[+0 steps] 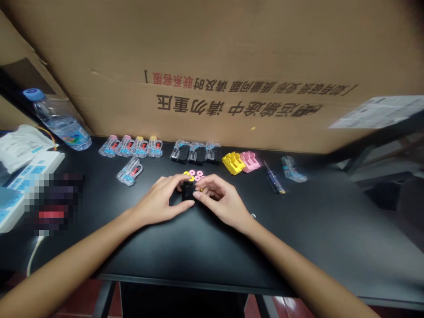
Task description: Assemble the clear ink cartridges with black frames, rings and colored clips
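Between my two hands, just above the table, is a small black plastic part (188,192). My left hand (162,199) pinches it from the left, thumb below and fingers above. From the other side my right hand (220,201) grips it with thumb and bent fingers, which hide part of it. A speck of yellow shows by the right fingertips, too small to name. Right behind the fingers lie several pink and yellow rings (192,172). Farther back stand clear plastic housings with black sides (196,153), and beside them yellow (233,163) and pink (250,161) plastic parts.
Clear housings with red pieces (140,147) line the back left, one lying nearer (130,172). A screwdriver (274,177) and another clear part (293,169) are at right. A water bottle (61,121), power strip (31,185) and cable (33,254) occupy the left. Cardboard (212,53) walls the back.
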A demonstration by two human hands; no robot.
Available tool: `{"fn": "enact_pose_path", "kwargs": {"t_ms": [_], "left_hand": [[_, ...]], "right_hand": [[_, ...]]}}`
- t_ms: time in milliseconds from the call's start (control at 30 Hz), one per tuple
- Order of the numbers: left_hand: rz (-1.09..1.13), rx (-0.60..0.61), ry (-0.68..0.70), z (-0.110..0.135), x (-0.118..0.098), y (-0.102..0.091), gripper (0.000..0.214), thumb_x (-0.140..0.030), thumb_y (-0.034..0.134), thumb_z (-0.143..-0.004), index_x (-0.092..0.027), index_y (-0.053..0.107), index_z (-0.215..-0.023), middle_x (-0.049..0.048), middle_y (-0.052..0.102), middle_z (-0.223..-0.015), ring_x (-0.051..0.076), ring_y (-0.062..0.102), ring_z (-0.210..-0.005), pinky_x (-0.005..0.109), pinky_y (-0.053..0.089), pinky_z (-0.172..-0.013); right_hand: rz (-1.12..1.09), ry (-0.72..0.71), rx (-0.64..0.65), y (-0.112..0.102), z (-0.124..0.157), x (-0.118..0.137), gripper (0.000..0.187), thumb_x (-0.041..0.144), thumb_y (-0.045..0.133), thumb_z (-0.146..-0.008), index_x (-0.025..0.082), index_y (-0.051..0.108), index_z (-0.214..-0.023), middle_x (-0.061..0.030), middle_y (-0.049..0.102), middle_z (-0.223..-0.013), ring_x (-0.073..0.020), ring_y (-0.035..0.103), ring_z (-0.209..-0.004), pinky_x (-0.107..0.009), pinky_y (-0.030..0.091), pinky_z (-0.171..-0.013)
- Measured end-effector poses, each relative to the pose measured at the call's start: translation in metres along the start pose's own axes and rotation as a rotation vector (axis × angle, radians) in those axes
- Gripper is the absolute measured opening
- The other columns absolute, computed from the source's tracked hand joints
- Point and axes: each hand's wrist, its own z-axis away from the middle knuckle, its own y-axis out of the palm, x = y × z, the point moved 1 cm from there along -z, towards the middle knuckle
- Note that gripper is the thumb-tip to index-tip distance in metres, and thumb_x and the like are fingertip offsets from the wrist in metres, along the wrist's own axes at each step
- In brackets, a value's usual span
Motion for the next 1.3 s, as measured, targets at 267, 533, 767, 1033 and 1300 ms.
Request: {"fn": "enact_pose_path", "kwargs": {"t_ms": [267,533,767,1033,1300], "left_hand": [[0.069,-0.103,0.059,-0.002,0.006,-0.002,0.027,-0.024,0.073,-0.096,-0.025,0.065,-0.122,0.0034,0.079,-0.116,0.023,0.074,-0.106,0.038,0.051,-0.096],[0.127,-0.152,0.200,-0.003,0.007,-0.005,0.018,-0.010,0.071,-0.096,-0.023,0.066,-0.108,0.0052,0.079,-0.114,0.021,0.075,-0.107,0.036,0.054,-0.097],[0.179,-0.215,0.251,-0.004,0.006,-0.006,0.016,-0.008,0.071,-0.094,-0.021,0.065,-0.101,0.0085,0.077,-0.113,0.021,0.076,-0.106,0.035,0.060,-0.093],[0.199,-0.207,0.256,-0.001,0.004,-0.009,0.014,-0.012,0.072,-0.096,-0.022,0.064,-0.101,0.0102,0.076,-0.118,0.021,0.076,-0.111,0.038,0.061,-0.097],[0.001,-0.093,0.244,-0.002,0.000,-0.016,0.014,-0.025,0.071,-0.100,-0.022,0.065,-0.113,0.0137,0.070,-0.137,0.026,0.069,-0.126,0.043,0.057,-0.106]], "right_hand": [[0.175,-0.189,0.007,-0.003,0.002,-0.002,0.026,0.027,0.077,-0.095,0.025,0.069,-0.120,-0.0045,0.068,-0.105,-0.0131,0.064,-0.068,-0.030,0.058,-0.062],[0.399,-0.405,0.113,-0.008,0.004,0.001,0.033,0.022,0.076,-0.099,0.030,0.070,-0.130,-0.0083,0.067,-0.122,-0.0185,0.069,-0.089,-0.035,0.065,-0.077],[0.427,-0.457,0.078,-0.008,0.004,-0.001,0.028,0.024,0.077,-0.099,0.028,0.067,-0.125,-0.0075,0.069,-0.117,-0.0182,0.068,-0.084,-0.034,0.063,-0.073],[0.479,-0.457,0.050,-0.008,0.005,0.003,0.030,0.025,0.076,-0.098,0.029,0.066,-0.125,-0.0116,0.069,-0.128,-0.0287,0.070,-0.116,-0.046,0.062,-0.095],[0.478,-0.524,0.017,-0.005,0.004,0.005,0.028,0.026,0.081,-0.095,0.028,0.067,-0.119,-0.0084,0.078,-0.112,-0.0297,0.072,-0.111,-0.050,0.059,-0.097]]}}
